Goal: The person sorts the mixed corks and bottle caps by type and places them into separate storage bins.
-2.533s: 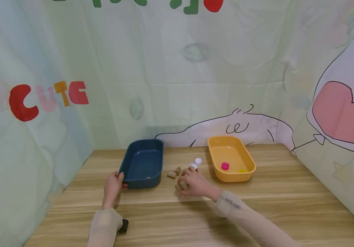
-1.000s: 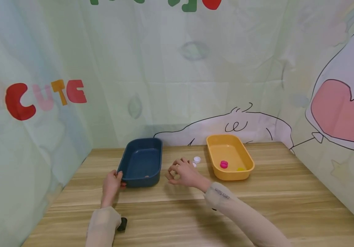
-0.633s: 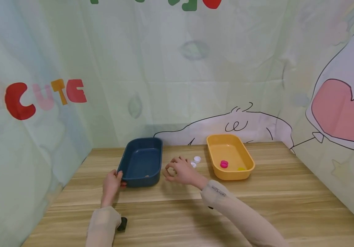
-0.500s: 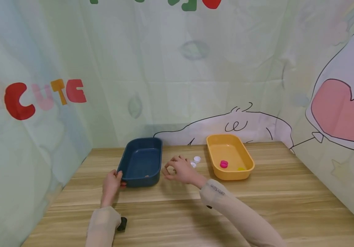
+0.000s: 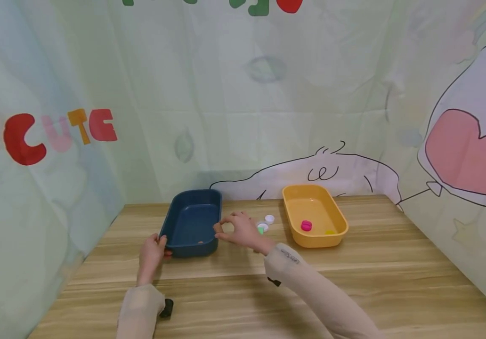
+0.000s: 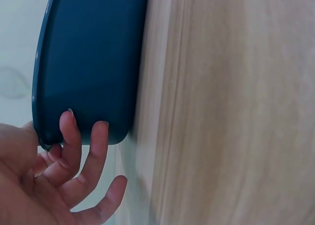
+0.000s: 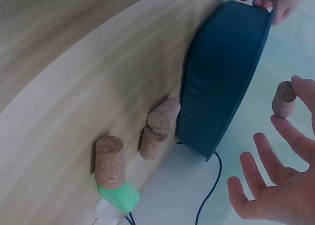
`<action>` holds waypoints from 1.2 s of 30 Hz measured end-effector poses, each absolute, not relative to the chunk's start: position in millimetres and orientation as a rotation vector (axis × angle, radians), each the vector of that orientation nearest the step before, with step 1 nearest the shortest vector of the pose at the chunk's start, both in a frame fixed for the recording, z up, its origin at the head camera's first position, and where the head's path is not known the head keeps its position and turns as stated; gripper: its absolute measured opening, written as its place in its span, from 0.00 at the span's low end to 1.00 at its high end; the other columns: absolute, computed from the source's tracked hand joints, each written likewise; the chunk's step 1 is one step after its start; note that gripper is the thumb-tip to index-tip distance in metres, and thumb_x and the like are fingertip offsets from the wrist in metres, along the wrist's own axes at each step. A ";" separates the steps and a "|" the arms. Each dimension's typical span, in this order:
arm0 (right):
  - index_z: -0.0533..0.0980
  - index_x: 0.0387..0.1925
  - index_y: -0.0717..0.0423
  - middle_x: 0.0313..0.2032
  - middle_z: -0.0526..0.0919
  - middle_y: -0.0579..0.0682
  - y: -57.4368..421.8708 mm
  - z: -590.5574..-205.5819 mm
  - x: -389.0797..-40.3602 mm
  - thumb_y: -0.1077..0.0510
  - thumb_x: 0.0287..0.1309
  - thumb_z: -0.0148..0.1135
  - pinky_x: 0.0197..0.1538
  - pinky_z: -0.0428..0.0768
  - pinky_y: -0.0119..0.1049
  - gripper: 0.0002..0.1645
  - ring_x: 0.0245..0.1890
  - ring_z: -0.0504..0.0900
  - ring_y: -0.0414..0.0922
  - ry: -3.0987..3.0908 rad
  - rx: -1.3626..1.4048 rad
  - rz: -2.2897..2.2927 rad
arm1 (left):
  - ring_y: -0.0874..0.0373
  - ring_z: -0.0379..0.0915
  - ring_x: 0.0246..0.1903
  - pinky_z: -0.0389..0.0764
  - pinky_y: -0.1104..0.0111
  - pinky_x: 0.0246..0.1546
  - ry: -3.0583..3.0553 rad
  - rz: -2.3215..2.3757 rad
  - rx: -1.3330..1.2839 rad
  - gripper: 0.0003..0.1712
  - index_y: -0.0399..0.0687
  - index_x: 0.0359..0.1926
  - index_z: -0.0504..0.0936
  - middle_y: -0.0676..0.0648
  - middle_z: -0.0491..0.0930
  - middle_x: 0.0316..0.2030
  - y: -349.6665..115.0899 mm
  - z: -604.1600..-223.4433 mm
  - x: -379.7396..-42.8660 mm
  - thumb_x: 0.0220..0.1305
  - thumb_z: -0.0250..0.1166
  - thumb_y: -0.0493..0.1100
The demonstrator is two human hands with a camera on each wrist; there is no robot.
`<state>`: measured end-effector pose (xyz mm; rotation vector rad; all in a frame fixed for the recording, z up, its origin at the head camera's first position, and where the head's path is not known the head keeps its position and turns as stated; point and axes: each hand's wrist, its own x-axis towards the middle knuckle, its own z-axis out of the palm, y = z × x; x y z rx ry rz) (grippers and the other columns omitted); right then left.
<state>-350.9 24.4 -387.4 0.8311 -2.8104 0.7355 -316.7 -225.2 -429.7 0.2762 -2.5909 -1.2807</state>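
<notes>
Three corks lie on the table beside the blue bin; right hand pinches a fourth cork at its rim. Left hand grips the bin's near corner. Sorting seems barely started.

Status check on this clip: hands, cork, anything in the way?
Left hand grips the dark blue plastic tray at its near corner. Right hand pinches a small brown cork beside the tray's rim. Nothing between them.
</notes>
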 end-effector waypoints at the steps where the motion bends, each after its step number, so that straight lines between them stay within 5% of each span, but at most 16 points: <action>1: 0.76 0.45 0.47 0.48 0.77 0.48 23.6 -386.9 -350.8 0.40 0.48 0.61 0.47 0.70 0.47 0.24 0.50 0.70 0.48 -2.809 0.824 0.746 | 0.49 0.79 0.18 0.77 0.66 0.25 -2.590 -1.282 0.276 0.15 0.41 0.21 0.57 0.34 0.78 0.22 -225.2 -429.9 -316.9 0.66 0.44 0.39; 26: 0.75 0.47 0.46 0.47 0.77 0.49 2.3 -373.0 -354.2 0.41 0.49 0.61 0.48 0.68 0.48 0.24 0.48 0.71 0.47 -2.799 0.818 0.718 | 0.49 0.80 0.18 0.73 0.71 0.23 -2.599 -1.242 0.261 0.15 0.41 0.20 0.57 0.35 0.77 0.20 -224.5 -430.0 -317.0 0.65 0.44 0.38; 36: 0.75 0.47 0.45 0.46 0.76 0.50 -1.4 -364.8 -355.9 0.40 0.49 0.60 0.41 0.65 0.39 0.24 0.43 0.69 0.46 -2.792 0.805 0.689 | 0.51 0.80 0.18 0.76 0.62 0.32 -2.608 -1.247 0.249 0.15 0.41 0.21 0.57 0.36 0.78 0.19 -225.1 -430.2 -317.7 0.65 0.43 0.39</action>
